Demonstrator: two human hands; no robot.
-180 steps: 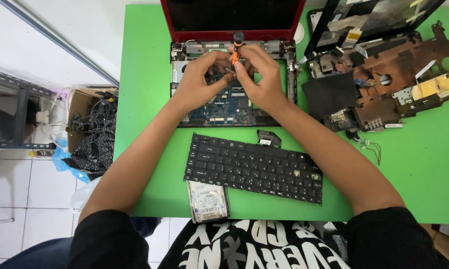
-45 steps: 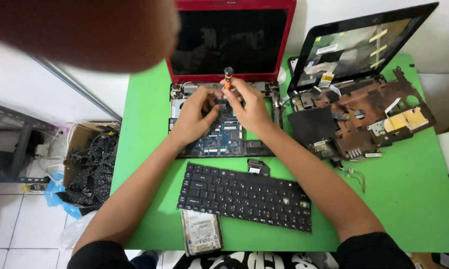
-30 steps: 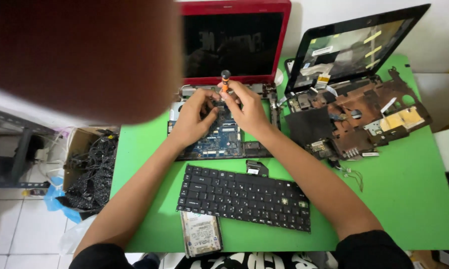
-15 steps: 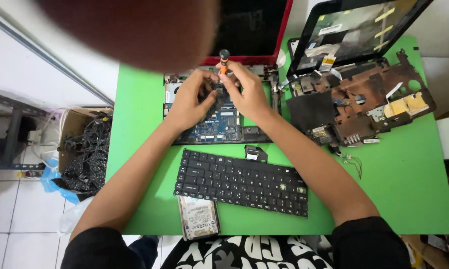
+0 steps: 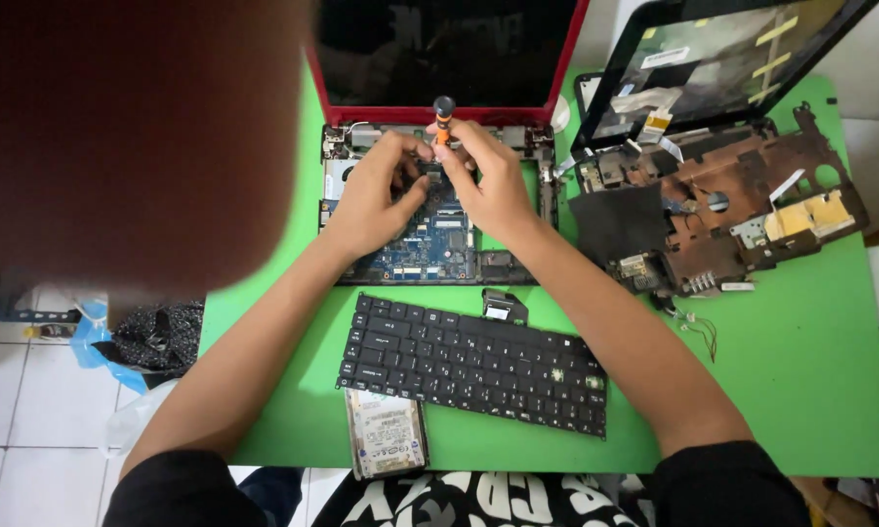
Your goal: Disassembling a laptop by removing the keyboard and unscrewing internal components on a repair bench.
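An opened red laptop (image 5: 381, 109) lies on the green table (image 5: 800, 371), its blue circuit board (image 5: 429, 249) bare. My right hand (image 5: 493, 181) grips a small screwdriver (image 5: 443, 115) with an orange shaft and black cap, held upright over the board's rear edge. My left hand (image 5: 371, 200) rests on the board just left of the tip, fingers pinched near it. Whether they hold anything I cannot tell.
A loose black keyboard (image 5: 473, 363) lies in front of the laptop, a hard drive (image 5: 387, 432) at the table's near edge. A second dismantled laptop (image 5: 713, 210) with a raised black lid sits at right. A large blurred dark red-brown shape (image 5: 117, 137) blocks the upper left.
The view has shifted and tilted. The blurred shape has grown to cover the upper left. Both hands stay at the same spot on the board with the screwdriver.
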